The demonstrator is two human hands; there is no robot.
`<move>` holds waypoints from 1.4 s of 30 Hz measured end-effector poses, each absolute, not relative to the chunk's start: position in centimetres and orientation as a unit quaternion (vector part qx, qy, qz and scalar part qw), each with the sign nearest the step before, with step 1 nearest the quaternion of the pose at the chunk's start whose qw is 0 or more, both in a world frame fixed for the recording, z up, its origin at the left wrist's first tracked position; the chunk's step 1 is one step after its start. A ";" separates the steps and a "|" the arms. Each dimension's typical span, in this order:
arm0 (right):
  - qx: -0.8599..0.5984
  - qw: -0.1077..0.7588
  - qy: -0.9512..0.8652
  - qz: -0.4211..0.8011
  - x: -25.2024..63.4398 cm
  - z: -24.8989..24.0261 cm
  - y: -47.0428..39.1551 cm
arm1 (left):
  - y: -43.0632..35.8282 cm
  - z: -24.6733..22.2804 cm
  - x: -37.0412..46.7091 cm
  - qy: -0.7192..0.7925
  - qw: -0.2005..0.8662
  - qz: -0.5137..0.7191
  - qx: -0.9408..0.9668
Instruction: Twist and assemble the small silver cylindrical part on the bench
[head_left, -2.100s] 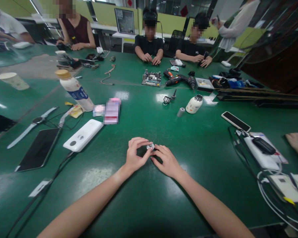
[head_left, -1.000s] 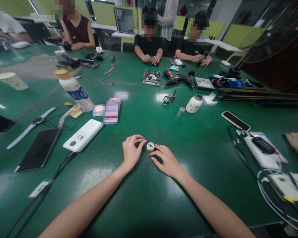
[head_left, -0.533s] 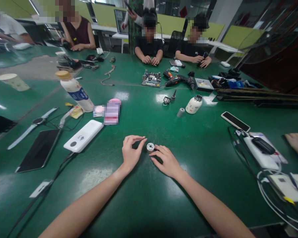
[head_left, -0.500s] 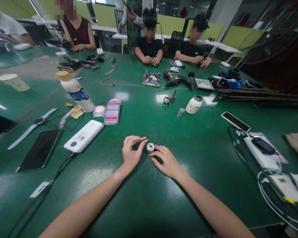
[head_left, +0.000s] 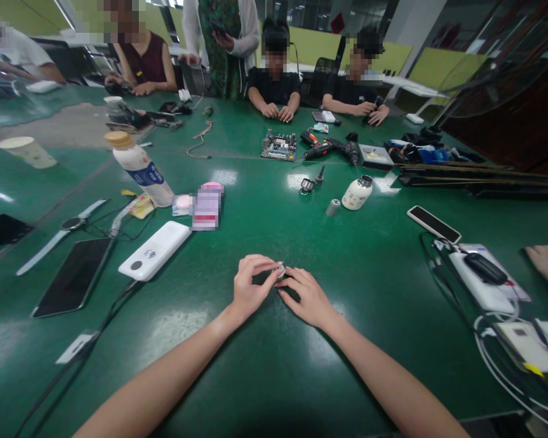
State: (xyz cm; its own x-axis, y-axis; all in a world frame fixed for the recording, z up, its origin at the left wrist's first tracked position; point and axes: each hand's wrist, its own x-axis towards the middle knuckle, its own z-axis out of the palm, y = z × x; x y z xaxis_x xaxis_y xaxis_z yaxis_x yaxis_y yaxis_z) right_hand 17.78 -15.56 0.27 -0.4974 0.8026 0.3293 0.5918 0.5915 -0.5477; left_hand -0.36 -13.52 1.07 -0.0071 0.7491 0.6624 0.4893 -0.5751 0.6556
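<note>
A small silver metal cylinder (head_left: 281, 272) with a round pale top stands on the green table, between my two hands. The fingertips and thumb of my left hand (head_left: 252, 285) are closed in a pinch at its top and left side, covering much of it. My right hand (head_left: 308, 297) holds its right side, with the fingers curved around it and the thumb below. A similar silver cylinder (head_left: 333, 207) stands farther back, beside a white patterned bottle (head_left: 357, 193) with an uncapped mouth. Left of these lie a small metal clip-like part (head_left: 306, 185) and a dark stubby part (head_left: 319, 176).
A white power bank (head_left: 155, 250), a dark tablet (head_left: 74, 277) and a tall drink bottle (head_left: 141, 170) are at left. On the right lie a phone (head_left: 433, 224) and cables. A circuit board (head_left: 279, 146) and power drills (head_left: 342, 149) lie farther back, with people seated beyond.
My left hand has moved right, and its fingertips now pinch the cylinder's top. My right hand stays in place. A standing person at the back has moved left and come closer.
</note>
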 end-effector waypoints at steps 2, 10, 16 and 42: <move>-0.412 0.285 -0.845 0.185 17.8 0.3 -15.5 | -13.6 1.1 -0.3 0.447 0.121 0.542 0.701; -0.406 0.293 -0.846 0.181 17.8 0.1 -15.4 | -13.7 1.2 -0.3 0.451 0.150 0.517 0.712; -0.403 0.296 -0.847 0.179 17.8 0.1 -15.5 | -13.8 1.4 -0.2 0.476 0.151 0.524 0.690; -0.418 0.285 -0.844 0.175 17.7 0.0 -15.6 | -12.8 1.1 -1.0 0.588 0.099 0.493 0.634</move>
State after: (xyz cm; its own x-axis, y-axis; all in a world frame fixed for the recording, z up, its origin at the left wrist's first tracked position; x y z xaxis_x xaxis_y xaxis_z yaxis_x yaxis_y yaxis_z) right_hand 17.74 -15.58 -0.02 -0.4878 0.8064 0.3345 0.6067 0.5886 -0.5342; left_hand -0.96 -12.82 1.12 -0.1779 0.8420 0.5093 0.6476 -0.2895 0.7048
